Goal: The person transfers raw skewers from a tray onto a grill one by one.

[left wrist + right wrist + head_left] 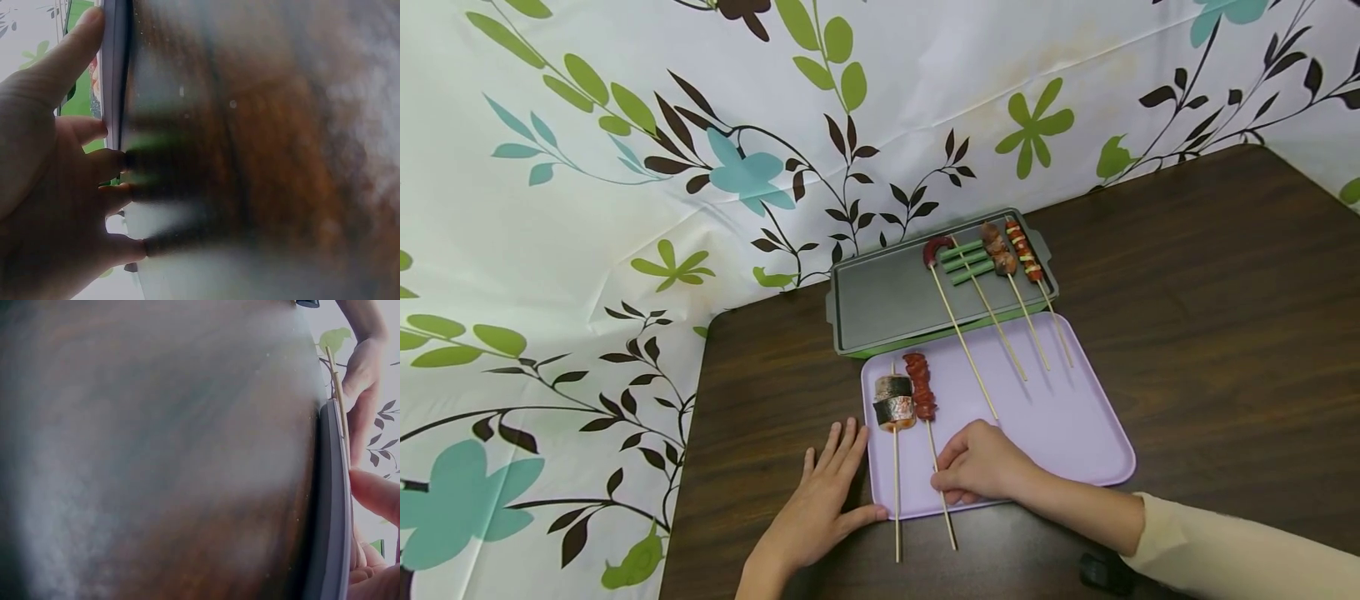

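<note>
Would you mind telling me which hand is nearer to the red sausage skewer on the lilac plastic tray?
Right. The right hand has its grip on the stick of the red sausage skewer; the left hand lies flat on the table, against the lilac plastic tray's left edge.

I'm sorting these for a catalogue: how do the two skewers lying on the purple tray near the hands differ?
The fish skewer carries two thick, round chunks with dark skin, while the red meat skewer carries a slim, wavy red strip. The fish skewer lies untouched, nearer the left hand; the red meat skewer's stick is pinched by the right hand. Both lie flat on the purple tray with their sticks overhanging its near edge.
</note>
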`<move>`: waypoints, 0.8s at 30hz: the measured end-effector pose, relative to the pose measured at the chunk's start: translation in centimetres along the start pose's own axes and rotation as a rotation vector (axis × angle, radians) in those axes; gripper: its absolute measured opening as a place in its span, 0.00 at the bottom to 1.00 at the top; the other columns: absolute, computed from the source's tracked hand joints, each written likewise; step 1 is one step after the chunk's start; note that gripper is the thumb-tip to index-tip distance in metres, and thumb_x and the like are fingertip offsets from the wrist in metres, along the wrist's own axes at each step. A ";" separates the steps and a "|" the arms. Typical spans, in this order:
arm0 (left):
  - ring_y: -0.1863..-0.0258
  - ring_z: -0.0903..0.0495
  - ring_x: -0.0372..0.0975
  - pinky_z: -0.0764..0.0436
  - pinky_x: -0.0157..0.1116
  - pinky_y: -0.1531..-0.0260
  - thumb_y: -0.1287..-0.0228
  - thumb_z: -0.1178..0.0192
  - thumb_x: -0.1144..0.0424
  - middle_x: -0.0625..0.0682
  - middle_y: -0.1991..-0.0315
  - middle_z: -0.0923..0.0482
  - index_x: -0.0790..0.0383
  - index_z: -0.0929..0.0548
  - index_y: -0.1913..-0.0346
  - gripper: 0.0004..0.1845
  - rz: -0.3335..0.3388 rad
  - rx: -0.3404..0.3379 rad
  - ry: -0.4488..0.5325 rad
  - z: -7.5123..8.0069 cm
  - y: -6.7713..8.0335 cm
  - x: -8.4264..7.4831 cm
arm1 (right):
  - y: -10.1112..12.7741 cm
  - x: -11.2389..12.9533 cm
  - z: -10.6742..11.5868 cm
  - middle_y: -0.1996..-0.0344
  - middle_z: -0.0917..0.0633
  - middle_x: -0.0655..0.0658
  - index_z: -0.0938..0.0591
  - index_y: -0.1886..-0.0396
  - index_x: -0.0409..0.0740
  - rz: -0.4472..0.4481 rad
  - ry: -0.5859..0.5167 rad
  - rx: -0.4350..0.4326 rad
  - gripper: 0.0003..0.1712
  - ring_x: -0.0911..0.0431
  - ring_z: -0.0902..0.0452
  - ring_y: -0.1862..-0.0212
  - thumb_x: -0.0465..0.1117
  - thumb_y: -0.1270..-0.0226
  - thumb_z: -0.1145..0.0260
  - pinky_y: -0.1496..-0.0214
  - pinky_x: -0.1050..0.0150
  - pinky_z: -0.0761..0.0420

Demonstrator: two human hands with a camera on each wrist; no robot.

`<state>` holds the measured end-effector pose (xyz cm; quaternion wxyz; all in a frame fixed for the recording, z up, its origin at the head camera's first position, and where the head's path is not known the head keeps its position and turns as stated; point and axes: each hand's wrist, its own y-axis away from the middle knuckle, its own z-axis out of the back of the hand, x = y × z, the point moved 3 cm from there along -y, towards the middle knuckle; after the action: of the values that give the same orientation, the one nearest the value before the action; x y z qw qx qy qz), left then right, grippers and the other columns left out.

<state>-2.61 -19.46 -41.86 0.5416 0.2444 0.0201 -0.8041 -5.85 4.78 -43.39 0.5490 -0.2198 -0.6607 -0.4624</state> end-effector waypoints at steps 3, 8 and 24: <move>0.23 0.65 0.49 0.57 0.69 0.36 0.41 0.43 0.31 0.53 0.21 0.62 0.48 0.56 0.20 0.53 0.001 -0.001 0.003 -0.1 0.0 0.0 | 0.0 -0.1 0.0 0.83 0.15 0.44 0.15 0.72 0.35 0.009 0.001 -0.009 0.04 0.55 0.16 0.79 0.31 0.47 0.28 0.79 0.64 0.18; 0.23 0.65 0.49 0.57 0.69 0.36 0.41 0.43 0.31 0.53 0.21 0.62 0.48 0.56 0.20 0.53 0.003 0.003 0.004 -0.1 0.0 0.1 | 0.2 -0.4 0.3 0.83 0.15 0.44 0.15 0.70 0.33 0.007 -0.029 -0.015 0.06 0.58 0.18 0.80 0.30 0.49 0.29 0.77 0.63 0.18; 0.23 0.65 0.49 0.57 0.69 0.37 0.41 0.44 0.30 0.54 0.21 0.62 0.48 0.56 0.20 0.53 0.017 0.011 0.006 0.0 0.0 0.0 | 1.3 -0.9 2.3 0.77 0.13 0.40 0.17 0.64 0.28 -0.018 -0.123 0.034 0.12 0.58 0.17 0.75 0.30 0.47 0.27 0.73 0.65 0.17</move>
<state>-2.61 -19.47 -41.84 0.5469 0.2498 0.0153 -0.7989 -5.74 7.51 -43.69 0.5067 -0.2326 -0.7028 -0.4418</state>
